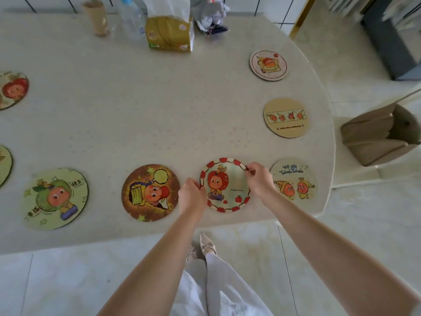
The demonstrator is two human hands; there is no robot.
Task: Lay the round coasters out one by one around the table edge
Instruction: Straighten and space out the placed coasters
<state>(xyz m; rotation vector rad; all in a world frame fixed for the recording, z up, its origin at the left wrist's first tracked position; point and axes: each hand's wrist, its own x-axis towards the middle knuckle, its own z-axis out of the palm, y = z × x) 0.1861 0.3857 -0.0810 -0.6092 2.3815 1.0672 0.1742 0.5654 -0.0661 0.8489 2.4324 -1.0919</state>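
Coasters ring the table (136, 124) edge: three down the right side (268, 65), four along the near edge (225, 184), two at left (12, 90), tissue pack (169, 34) and bottle (132, 19) at the back

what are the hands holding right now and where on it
Both hold the red-bordered coaster by its rim: the left hand grips the left edge, the right hand pinches the upper right edge. It lies on the table.

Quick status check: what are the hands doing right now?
Left hand and right hand both pinch the red-bordered coaster at its edges. Coaster sits between two laid coasters, near the table edge. Nothing in the way.
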